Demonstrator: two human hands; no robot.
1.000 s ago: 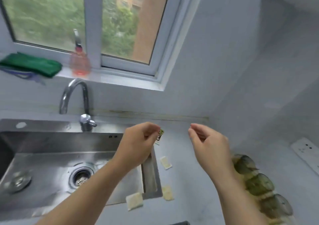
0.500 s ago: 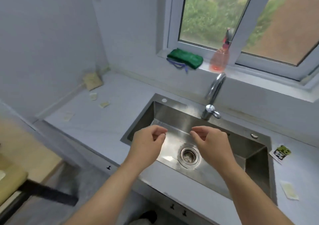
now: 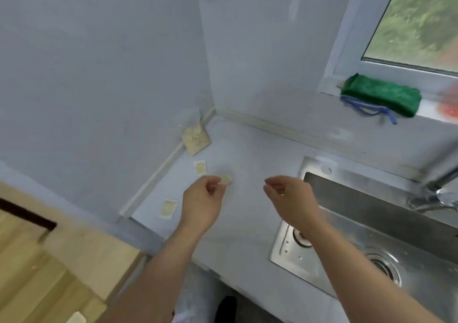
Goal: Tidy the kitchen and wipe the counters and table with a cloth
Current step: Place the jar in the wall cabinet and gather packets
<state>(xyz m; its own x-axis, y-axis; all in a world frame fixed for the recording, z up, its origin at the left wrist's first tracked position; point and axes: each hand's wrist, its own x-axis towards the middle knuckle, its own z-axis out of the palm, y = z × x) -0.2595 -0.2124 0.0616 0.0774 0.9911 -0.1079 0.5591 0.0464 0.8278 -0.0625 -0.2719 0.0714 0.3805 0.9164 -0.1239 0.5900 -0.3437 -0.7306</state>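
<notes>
A person's left hand (image 3: 203, 200) and right hand (image 3: 288, 195) hover over a pale kitchen counter (image 3: 247, 223) beside a steel sink (image 3: 366, 213). The right fingers are loosely curled and hold nothing. The left fingertips meet a small paper scrap (image 3: 226, 179), though whether they pinch it cannot be told. Other scraps (image 3: 200, 167) lie towards the corner. The green cloth (image 3: 381, 96) rests folded on the windowsill (image 3: 426, 110), well apart from both hands.

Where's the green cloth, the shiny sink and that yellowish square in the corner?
green cloth (image 3: 381, 96): head view, middle of its folded top.
sink (image 3: 312, 166): head view, far left corner of its metal rim.
yellowish square (image 3: 195, 139): head view, its centre.
</notes>
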